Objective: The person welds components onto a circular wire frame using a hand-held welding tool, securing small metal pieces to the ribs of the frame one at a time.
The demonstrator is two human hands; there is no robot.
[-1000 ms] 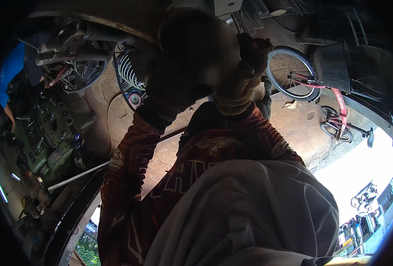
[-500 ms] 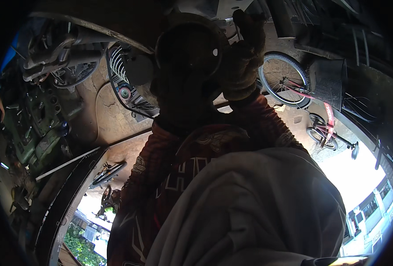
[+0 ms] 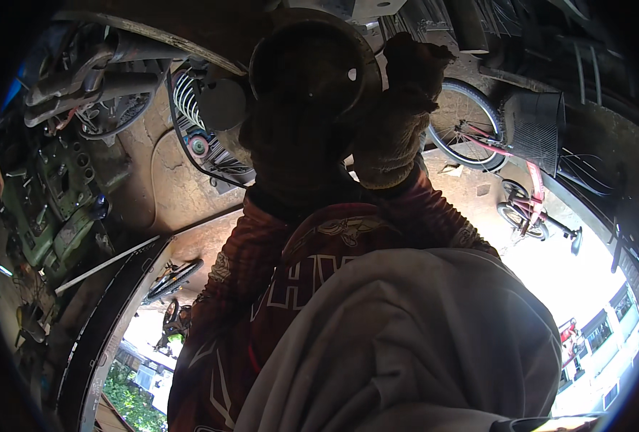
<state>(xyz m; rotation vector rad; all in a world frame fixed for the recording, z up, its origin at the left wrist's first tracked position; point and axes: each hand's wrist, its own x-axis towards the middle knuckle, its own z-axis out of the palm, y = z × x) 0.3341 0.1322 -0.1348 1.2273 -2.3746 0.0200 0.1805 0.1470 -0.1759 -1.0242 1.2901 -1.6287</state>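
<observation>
We see a dark, round, hollow part ahead of the maroon long-sleeved shirt with pale block lettering. Left gloved hand and brown-gloved right hand, both ahead of shirt, meet the part's near and right sides; we can't tell finger closure.

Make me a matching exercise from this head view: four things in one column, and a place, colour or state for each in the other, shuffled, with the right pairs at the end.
1. Round part
2. Basket
3. Machine
4. Leaves

A. Black mesh, right side
B. Lower left, outdoors
C. Dark, top centre, one small bright spot
D. Green metal, far left

Pairs: 1-C, 2-A, 3-D, 4-B
</observation>
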